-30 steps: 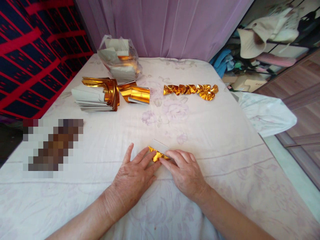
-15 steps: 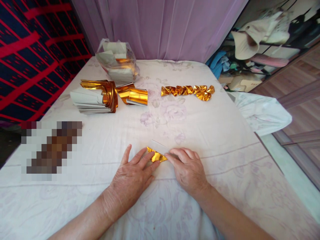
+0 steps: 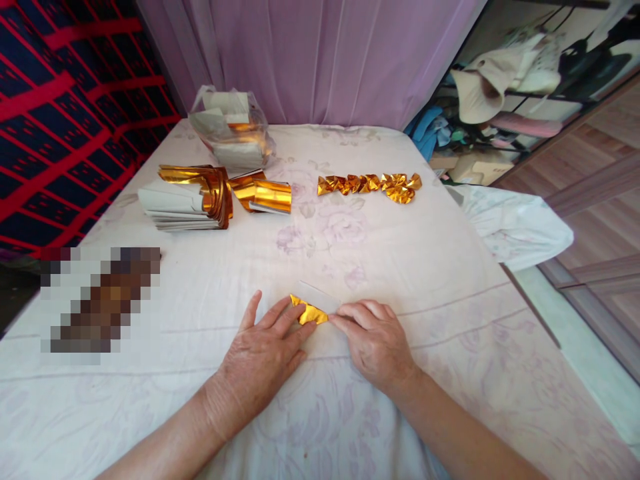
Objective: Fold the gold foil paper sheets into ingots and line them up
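On the bed, the left hand and right hand lie flat with fingers extended, pressing the gold foil paper between their fingertips; neither hand grips it.

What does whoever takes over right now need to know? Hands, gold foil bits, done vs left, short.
Left hand: flat on the bedsheet, fingertips pressing the gold foil piece.
Right hand: fingers pinning the foil's right end against the white paper strip under it.
Neither hand lifts anything; the foil lies on the sheet between them, partly folded.
Done: a row of folded gold pieces lies at the far side.
Left: a stack of unfolded sheets, a loose gold sheet beside it, and more in the plastic bag behind.
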Available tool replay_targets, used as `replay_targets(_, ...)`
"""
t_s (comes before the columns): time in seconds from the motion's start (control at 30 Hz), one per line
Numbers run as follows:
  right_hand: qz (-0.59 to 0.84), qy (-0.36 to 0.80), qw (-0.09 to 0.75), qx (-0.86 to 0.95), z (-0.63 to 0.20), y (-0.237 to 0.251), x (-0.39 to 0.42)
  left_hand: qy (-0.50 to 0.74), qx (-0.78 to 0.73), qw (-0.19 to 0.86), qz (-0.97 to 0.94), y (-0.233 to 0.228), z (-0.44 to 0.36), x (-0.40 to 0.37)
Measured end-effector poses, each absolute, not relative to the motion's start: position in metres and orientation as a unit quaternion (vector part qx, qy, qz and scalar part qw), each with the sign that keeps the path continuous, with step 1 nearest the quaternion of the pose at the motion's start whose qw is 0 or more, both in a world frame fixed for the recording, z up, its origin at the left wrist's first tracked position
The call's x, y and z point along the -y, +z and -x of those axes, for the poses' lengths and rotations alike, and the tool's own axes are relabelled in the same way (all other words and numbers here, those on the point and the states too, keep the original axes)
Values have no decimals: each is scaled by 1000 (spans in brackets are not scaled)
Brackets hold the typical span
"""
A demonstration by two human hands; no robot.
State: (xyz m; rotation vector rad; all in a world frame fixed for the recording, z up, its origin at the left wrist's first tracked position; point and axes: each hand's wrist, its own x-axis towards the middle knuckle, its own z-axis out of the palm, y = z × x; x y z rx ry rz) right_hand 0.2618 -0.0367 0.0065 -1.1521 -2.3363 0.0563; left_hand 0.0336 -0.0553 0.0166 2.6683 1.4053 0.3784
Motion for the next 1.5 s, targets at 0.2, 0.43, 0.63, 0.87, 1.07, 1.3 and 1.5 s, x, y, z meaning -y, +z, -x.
replay_targets(0.2,391,49,266,880,-252,7,34,127,-439,28,-889,13,-34,52)
replay_targets(0.43,397,71,233,885,-248,4,32,171,-445,35,-878,10,-38,50)
replay_targets(0.63,391,74,222,890,-254,3,27,229,-426,66,-873,10,-31,37)
replay_targets(0.87,401,76,227,884,-253,5,25,214,-452,90,-861,14,-25,27)
replay_targets(1.07,396,82,220,888,-253,4,24,214,-456,78,-861,19,-28,28)
replay_targets(1.3,386,68,245,887,-253,3,22,192,-445,35,-874,21,-29,30)
replay_targets(1.5,395,69,260,878,-255,0,22,201,-442,59,-872,21,-32,29)
